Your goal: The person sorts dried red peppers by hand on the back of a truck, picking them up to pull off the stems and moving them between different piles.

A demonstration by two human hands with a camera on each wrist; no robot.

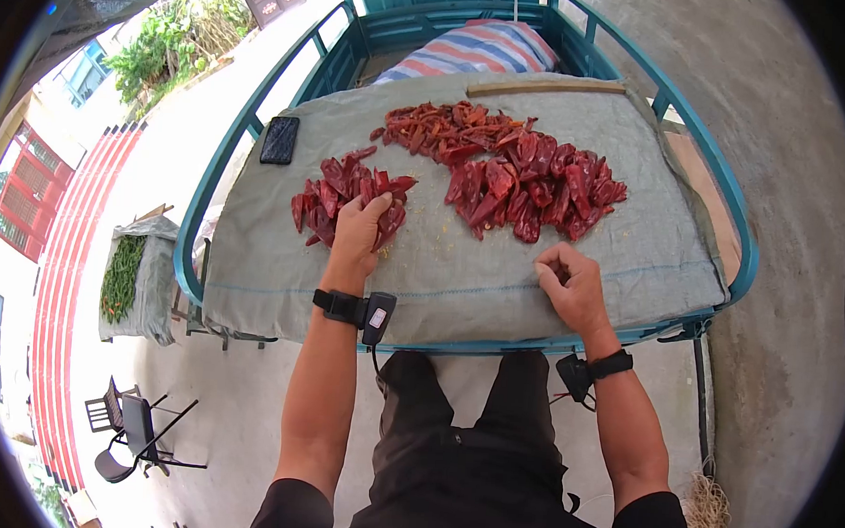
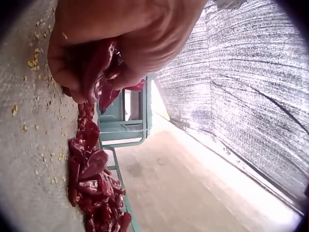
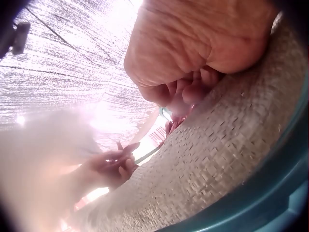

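My left hand (image 1: pixel 355 234) grips dark red peppers (image 2: pixel 99 72) between thumb and fingers, over the left pile of red peppers (image 1: pixel 326 197). Pale yellow seeds (image 2: pixel 33 63) are scattered on the cloth beside it. Low over the near part of the grey woven cloth (image 1: pixel 280 257), my right hand (image 1: pixel 579 291) has loosely curled fingers, with nothing seen in them. Beyond it lies a larger heap of glossy red peppers (image 1: pixel 541 189). Behind and left of that heap are thinner, more orange-red pepper pieces (image 1: pixel 439 126).
A black phone (image 1: pixel 279 140) lies at the cloth's left side. A wooden strip (image 1: pixel 546 87) lies along the back, before a striped sack (image 1: pixel 472 51). Teal rails (image 1: pixel 218 182) border the cart bed. Green peppers (image 1: pixel 123 277) lie on a stand at left, with a folding chair (image 1: pixel 141 429) nearer.
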